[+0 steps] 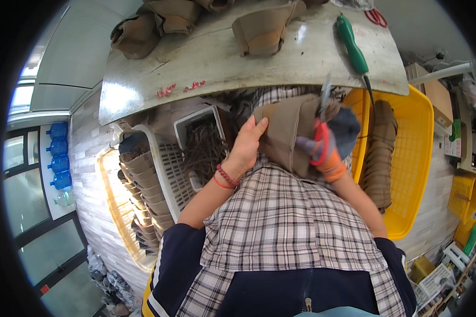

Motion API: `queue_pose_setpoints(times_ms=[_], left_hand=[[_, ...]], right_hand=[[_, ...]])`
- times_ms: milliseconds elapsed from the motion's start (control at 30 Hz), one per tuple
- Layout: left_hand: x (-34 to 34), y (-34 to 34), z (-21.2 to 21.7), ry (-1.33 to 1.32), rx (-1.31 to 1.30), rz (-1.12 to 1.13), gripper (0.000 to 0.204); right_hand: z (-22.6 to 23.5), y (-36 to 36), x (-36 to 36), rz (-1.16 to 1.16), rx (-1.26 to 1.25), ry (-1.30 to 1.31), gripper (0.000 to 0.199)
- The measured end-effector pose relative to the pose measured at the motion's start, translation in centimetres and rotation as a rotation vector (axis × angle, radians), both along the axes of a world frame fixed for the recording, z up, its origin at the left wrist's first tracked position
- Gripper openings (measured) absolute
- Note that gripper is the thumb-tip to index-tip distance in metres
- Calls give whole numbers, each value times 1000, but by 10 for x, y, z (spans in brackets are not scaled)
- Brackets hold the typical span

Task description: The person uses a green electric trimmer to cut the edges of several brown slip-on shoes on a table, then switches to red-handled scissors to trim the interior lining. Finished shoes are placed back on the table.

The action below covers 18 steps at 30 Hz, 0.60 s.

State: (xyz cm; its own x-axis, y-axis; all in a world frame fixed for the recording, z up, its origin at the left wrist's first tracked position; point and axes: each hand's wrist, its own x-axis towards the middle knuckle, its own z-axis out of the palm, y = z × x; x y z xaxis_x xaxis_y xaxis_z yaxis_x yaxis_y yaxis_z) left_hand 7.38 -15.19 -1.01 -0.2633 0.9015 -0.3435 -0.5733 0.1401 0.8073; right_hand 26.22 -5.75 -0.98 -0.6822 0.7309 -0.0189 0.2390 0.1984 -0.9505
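Note:
My left hand (248,138) grips the left edge of a brown fabric piece (286,132), its thumb lying on top. The piece is stitched and curved like part of a cap, and lies over my lap on a checked apron (269,222). In my right hand (330,161), which wears a grey and orange glove, is a pair of scissors (322,138) with red handles. Their blades point away from me at the right edge of the piece. The glove and scissors are somewhat blurred. Beside them shows dark blue cloth (348,129); whether it belongs to the piece I cannot tell.
Ahead, a worktable (211,68) bears several brown fabric pieces (259,34), a green corded tool (351,45) and red-handled scissors (376,18). A white basket (161,174) with stacked pieces and a bin (188,124) of scraps stand left. A yellow basket (423,158) holds another stack right.

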Motion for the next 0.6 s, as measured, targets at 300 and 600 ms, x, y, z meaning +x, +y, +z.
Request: queue_pose_setpoints(times_ms=[300, 600], left_hand=[[-71, 60, 16, -291, -21, 273, 43], [-81, 135, 7, -676, 333, 393, 37]], right_hand=[[-13, -23, 34, -123, -587, 422, 35], [17, 2, 83, -375, -466, 333, 26]])
